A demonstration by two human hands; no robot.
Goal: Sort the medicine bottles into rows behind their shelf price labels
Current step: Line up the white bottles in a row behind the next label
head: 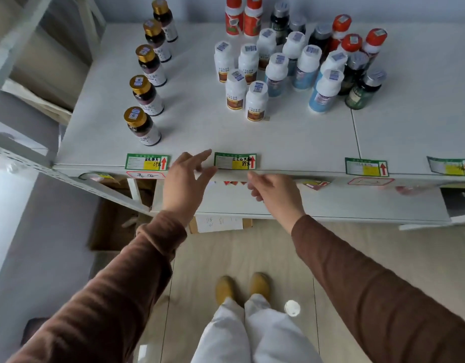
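Several dark bottles with gold caps (142, 127) stand in one row running back from the leftmost price label (147, 161). A mixed cluster stands at the back right: white bottles with brown labels (256, 100), white bottles with blue labels (323, 91), red-capped bottles (351, 41) and dark green bottles (365, 90). My left hand (185, 182) is at the shelf's front edge with fingers spread, holding nothing, just left of the second price label (235, 161). My right hand (273, 192) hovers below that label, fingers loosely curled, nothing in it.
Two more price labels (366, 166) (450, 165) sit on the front edge of the white shelf (278, 142) at the right. A lower shelf (357, 203) juts out beneath. Cardboard boxes (108, 224) lie on the floor at left. A metal upright (21, 150) crosses the left side.
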